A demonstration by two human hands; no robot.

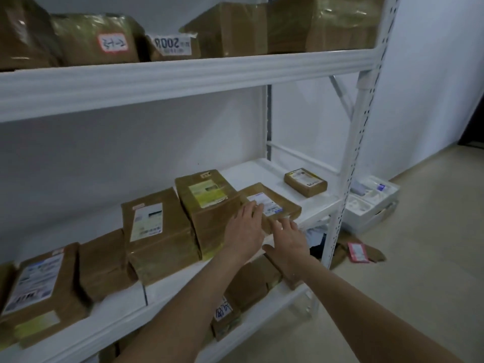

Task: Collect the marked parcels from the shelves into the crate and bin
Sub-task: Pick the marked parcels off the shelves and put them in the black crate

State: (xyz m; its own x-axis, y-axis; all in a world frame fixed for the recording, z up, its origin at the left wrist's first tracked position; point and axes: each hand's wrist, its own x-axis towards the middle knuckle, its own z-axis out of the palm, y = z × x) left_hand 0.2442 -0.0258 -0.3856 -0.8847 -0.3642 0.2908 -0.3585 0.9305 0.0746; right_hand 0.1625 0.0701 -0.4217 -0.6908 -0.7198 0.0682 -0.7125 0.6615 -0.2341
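A flat brown parcel (275, 203) with a white label lies on the middle shelf (262, 174). My left hand (245, 226) rests with straight fingers on its left near edge. My right hand (288, 241) reaches to its front edge, fingers spread and straight, holding nothing. A taller parcel (207, 205) with a yellow-green label stands just left of my left hand. A small parcel (305, 182) lies alone further right on the same shelf. No crate or bin is in view.
Several more taped brown parcels (157, 231) line the middle shelf to the left, and others fill the top shelf (183, 74) and the lower one. The white upright post (351, 158) stands at right. A white box (372, 203) and a pink packet (357, 252) lie on the floor.
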